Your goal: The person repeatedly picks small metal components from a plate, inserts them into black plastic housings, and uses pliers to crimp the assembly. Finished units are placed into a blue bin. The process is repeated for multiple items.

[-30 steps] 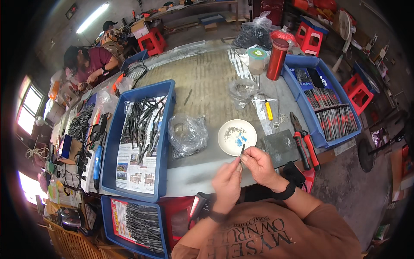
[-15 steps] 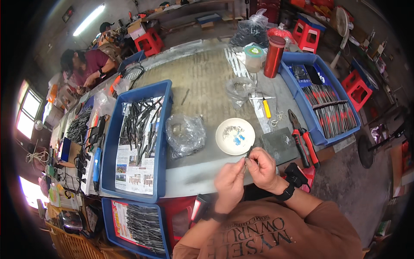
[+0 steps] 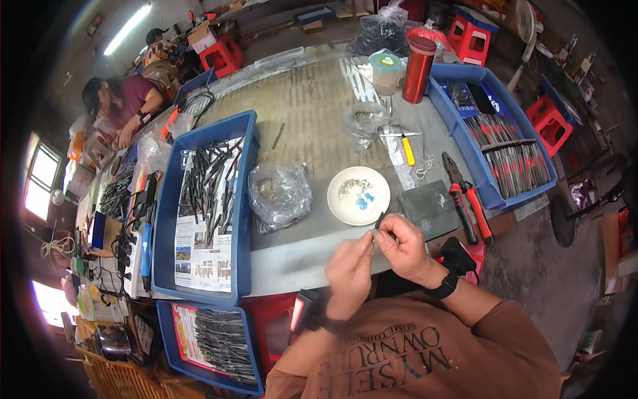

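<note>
My right hand (image 3: 403, 250) pinches a thin black stick-like piece (image 3: 379, 220), whose tip pokes up past the fingertips. Close against it, my left hand (image 3: 349, 271) is closed in a pinch and slightly blurred; what lies between its fingers is hidden. Just beyond both hands sits a white bowl (image 3: 337, 207) with small silvery bits and several blue pieces (image 3: 364, 200). A dark flat block (image 3: 428, 209) lies right of the bowl, and a clear plastic bag (image 3: 280, 198) lies left of it.
Blue trays of black strips stand left (image 3: 250, 153), lower left (image 3: 166, 342) and right (image 3: 444, 116). Red-handled pliers (image 3: 458, 193), a yellow-handled tool (image 3: 407, 151) and a red flask (image 3: 419, 70) are on the table. Another person (image 3: 136, 100) sits at far left.
The whole view has shifted slightly. My hands stay together at the black piece, with the left hand a little lower on its side. The other person's head and arm have moved.
</note>
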### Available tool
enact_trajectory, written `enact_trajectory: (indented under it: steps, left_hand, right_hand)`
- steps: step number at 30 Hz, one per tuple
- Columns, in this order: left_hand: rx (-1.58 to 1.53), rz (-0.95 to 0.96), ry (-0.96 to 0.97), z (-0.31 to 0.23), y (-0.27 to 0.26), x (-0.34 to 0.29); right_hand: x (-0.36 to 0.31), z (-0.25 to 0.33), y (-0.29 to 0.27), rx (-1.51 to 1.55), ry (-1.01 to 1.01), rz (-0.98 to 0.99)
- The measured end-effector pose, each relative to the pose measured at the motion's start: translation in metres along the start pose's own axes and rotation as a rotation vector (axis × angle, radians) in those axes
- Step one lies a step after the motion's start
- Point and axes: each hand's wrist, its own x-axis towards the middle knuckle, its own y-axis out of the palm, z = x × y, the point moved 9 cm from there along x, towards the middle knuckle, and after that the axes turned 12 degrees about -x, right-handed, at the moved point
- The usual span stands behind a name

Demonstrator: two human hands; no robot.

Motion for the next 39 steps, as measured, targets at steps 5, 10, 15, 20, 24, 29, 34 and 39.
enact_trajectory:
  steps: [5, 10, 15, 20, 24, 29, 34, 39]
  left_hand:
    - [-0.217, -0.05, -0.254, 0.023, -0.002, -0.008]
    - [0.0, 0.045, -0.029, 0.011, -0.006, 0.0]
    - [0.196, 0.169, -0.066, 0.016, -0.017, -0.007]
    - [0.635, 0.381, 0.162, 0.01, -0.011, -0.02]
    - [0.676, 0.448, 0.14, 0.014, -0.013, -0.029]
    - [0.615, 0.448, 0.118, 0.014, -0.019, -0.025]
    - [0.578, 0.396, 0.099, 0.014, -0.018, -0.02]
    - [0.52, 0.366, 0.061, 0.014, -0.015, -0.017]
  right_hand:
    - [0.0, -0.008, 0.005, 0.031, 0.06, 0.061]
    - [0.0, -0.002, 0.001, -0.014, -0.028, 0.073]
    - [-0.001, -0.017, -0.012, -0.078, 0.074, 0.029]
    - [-0.005, -0.026, -0.016, -0.062, 0.125, 0.029]
    - [-0.009, -0.028, -0.015, -0.045, 0.127, 0.049]
    - [-0.01, -0.035, -0.02, -0.015, 0.151, 0.046]
    - [-0.008, -0.037, -0.031, -0.029, 0.122, -0.028]
    - [-0.007, -0.042, -0.047, -0.074, 0.135, -0.032]
